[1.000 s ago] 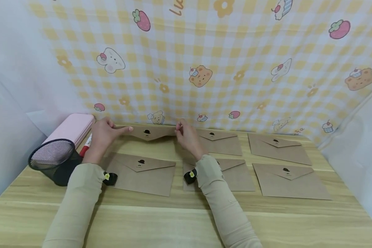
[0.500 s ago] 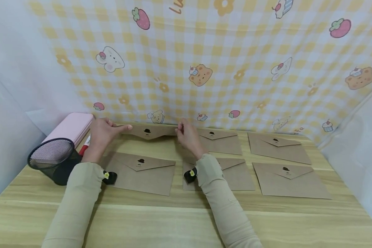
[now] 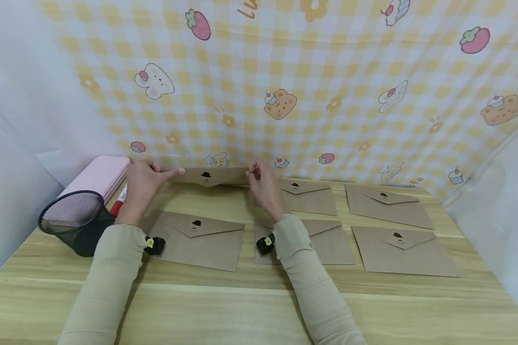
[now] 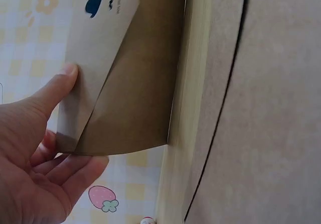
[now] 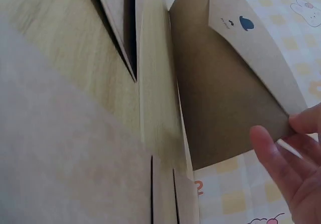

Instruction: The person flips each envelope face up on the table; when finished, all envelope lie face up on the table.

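Note:
A brown kraft envelope [image 3: 207, 176] with a hat-and-moustache print on its flap is tipped up at the back of the table, against the checked cloth. My left hand [image 3: 144, 187] grips its left end, thumb [image 4: 67, 73] on the flap side and fingers behind. At the opposite end, my right hand [image 3: 265, 189] pinches the upper corner between thumb and finger. The right wrist view shows the envelope's lower edge down by the wooden tabletop. Another envelope [image 3: 203, 249] lies flat in front, its left part behind my left wrist.
Several matching envelopes lie flat in rows to the right, such as this one [image 3: 406, 249]. One envelope [image 3: 328, 249] is partly under my right forearm. At left stand a black mesh pen holder [image 3: 86, 230], a red-and-white marker [image 3: 117, 206] and a pink case [image 3: 97, 177].
The held envelope's upper edge has risen a little, so it stands more upright against the cloth. Both hands have lifted slightly with it; the other envelopes stay put.

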Demonstrator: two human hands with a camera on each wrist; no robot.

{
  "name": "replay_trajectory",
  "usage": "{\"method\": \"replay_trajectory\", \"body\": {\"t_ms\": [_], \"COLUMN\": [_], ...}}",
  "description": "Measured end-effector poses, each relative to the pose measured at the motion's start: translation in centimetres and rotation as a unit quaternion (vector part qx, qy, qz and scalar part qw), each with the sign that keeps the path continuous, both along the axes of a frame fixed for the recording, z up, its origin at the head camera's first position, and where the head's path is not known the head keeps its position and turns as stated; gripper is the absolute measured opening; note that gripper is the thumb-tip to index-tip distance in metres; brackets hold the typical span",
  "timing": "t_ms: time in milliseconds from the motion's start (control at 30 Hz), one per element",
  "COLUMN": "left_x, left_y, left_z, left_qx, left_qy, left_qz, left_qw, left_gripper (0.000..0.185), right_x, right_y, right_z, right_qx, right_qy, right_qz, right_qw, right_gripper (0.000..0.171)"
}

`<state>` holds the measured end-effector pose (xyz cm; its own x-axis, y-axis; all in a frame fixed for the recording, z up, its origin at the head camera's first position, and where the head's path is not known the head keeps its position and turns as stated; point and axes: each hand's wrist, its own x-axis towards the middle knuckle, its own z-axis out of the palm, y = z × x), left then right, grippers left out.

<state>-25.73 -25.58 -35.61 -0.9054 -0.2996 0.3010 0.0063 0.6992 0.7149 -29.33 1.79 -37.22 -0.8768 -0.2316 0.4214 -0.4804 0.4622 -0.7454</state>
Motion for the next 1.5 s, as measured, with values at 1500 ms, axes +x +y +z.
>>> {"method": "replay_trajectory", "body": {"t_ms": [1500], "left_x": [-0.6], "left_y": [-0.3], "left_z": [-0.8], "left_qx": [-0.036], "left_qy": [-0.13], "left_qz": [-0.186], "left_qw": [0.9734], "left_gripper": [0.032], "right_x": [0.6], "right_y": [-0.5], "right_z": [-0.2], "right_qx": [0.321], "right_qy": [-0.074], "right_qz": [0.079], "right_qw": [0.941], "right_gripper": [0.062]}}
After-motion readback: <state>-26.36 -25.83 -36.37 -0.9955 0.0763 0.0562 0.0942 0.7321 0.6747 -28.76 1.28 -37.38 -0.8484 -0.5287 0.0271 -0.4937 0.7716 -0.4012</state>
